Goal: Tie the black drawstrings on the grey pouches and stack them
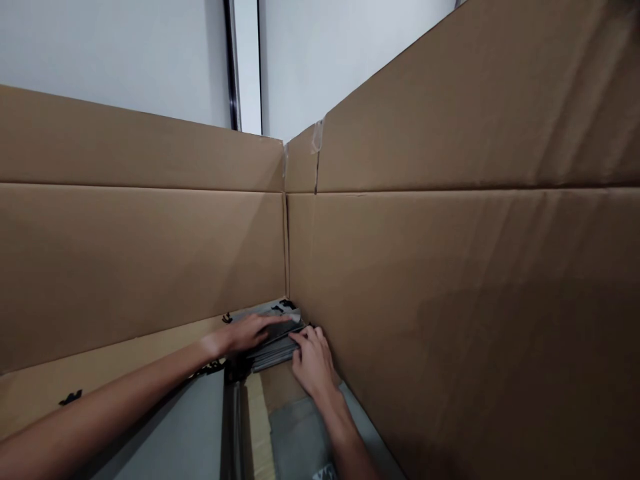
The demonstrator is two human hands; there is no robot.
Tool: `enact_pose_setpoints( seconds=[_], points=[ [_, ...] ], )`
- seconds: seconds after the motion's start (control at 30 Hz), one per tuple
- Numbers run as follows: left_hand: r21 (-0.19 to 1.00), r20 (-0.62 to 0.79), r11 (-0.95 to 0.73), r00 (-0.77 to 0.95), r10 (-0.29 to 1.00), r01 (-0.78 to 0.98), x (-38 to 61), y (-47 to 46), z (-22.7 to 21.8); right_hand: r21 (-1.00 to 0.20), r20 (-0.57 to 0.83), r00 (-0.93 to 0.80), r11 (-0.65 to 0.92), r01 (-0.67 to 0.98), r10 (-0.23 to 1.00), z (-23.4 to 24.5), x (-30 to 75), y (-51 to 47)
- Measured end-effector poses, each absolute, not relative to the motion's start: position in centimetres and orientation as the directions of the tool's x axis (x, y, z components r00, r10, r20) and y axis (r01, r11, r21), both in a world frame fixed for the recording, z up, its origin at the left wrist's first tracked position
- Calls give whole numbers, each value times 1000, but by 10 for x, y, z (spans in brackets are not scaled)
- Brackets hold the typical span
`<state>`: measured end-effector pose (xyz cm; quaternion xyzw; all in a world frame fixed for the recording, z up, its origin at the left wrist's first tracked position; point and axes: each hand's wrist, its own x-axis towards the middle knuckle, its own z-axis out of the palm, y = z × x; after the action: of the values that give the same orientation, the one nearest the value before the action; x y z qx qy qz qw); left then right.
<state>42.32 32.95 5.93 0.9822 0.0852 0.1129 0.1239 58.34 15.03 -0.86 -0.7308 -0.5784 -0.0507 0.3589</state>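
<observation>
Far corner of a cardboard-lined enclosure, where the left wall [140,267] meets the right wall [450,300]. Grey panel stack [274,348] lies low in that corner, flat, almost touching the right wall. Left grip [250,332] enters from the left, fingers together and laid across the stack's top; no clamp visible, cannot tell if it bears down. Right grip [313,360] sits at the stack's near right end, fingers over the top, thumb against the end, clamped on it. Black scraps [70,398] lie on the cardboard floor at left. Wider grey sheet [175,427] lies near, under the left forearm.
</observation>
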Motion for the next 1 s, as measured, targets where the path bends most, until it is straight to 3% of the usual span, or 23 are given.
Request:
enact_pose_setpoints(
  seconds=[0.47, 1.0],
  points=[
    [273, 135, -954, 976, 168, 127, 423, 327, 61, -471, 520, 329, -56, 880, 789, -4, 582, 147],
    [147, 50, -915, 921, 385, 375, 439, 333, 41, -477, 481, 319, -62, 877, 817, -9, 581, 151]
  ],
)
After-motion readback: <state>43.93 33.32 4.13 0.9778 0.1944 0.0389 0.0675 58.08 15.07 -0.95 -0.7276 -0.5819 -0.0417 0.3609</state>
